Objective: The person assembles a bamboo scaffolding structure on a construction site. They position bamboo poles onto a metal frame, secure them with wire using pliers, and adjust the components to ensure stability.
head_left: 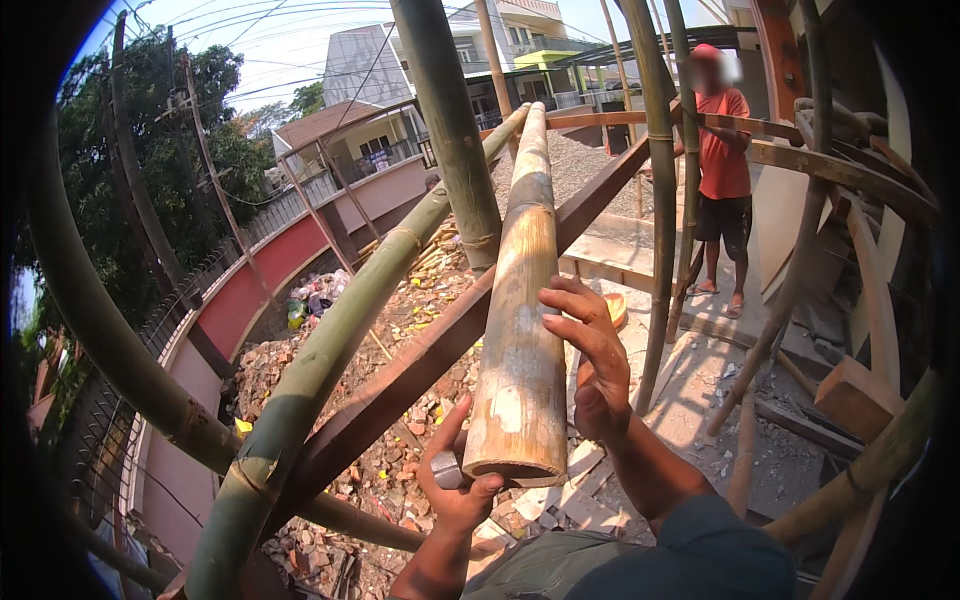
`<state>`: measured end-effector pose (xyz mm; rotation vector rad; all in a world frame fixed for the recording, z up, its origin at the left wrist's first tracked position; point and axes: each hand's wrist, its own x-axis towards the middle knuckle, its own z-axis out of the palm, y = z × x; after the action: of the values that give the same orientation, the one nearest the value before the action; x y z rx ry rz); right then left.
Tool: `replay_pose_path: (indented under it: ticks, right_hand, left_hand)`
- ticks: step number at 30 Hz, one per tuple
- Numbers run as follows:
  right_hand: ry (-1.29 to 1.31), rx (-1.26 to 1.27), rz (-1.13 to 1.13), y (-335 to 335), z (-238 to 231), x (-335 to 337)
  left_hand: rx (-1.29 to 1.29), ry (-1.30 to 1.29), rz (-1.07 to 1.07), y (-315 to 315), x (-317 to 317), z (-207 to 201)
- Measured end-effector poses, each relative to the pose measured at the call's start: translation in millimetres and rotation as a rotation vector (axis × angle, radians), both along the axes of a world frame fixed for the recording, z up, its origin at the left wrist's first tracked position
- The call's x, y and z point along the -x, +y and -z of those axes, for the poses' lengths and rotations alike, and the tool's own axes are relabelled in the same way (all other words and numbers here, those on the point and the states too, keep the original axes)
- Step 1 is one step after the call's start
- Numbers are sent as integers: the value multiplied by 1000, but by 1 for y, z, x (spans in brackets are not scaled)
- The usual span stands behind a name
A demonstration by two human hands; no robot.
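A thick, dry, tan bamboo pole runs away from me, its cut near end facing my body. Under that end, my left hand cups the pole, with thumb and fingers along its left and lower side. A small grey rounded thing shows by those fingers; I cannot make out what it is. My right hand curls against the pole's right side, fingertips touching it higher up. Farther along, the pole passes over a dark wooden beam that slants across the view.
A green bamboo pole slopes at left, and an upright bamboo post stands just ahead. More uprights rise at right. Rubble covers the ground below, beside a pink wall. A person in a red shirt stands back right.
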<state>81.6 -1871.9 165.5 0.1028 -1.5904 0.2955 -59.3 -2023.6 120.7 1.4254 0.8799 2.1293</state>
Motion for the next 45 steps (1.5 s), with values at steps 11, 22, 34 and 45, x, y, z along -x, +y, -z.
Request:
replay_pose_path:
  ticks: [11, 22, 34, 45]
  right_hand:
    - [-74, 67, -114, -28, 32, 6]
    - [-59, 149, -159, -19, 8, 18]
    - [-50, 948, -357, 20, 110, 22]
    - [-964, 1355, 855, 143, 306, -180]
  left_hand:
    - [-116, 256, -13, -3, 3, 26]
    - [-3, 289, 197, -6, 7, -1]
    - [72, 71, 94, -21, -12, -2]
    - [21, 107, -337, -15, -34, -8]
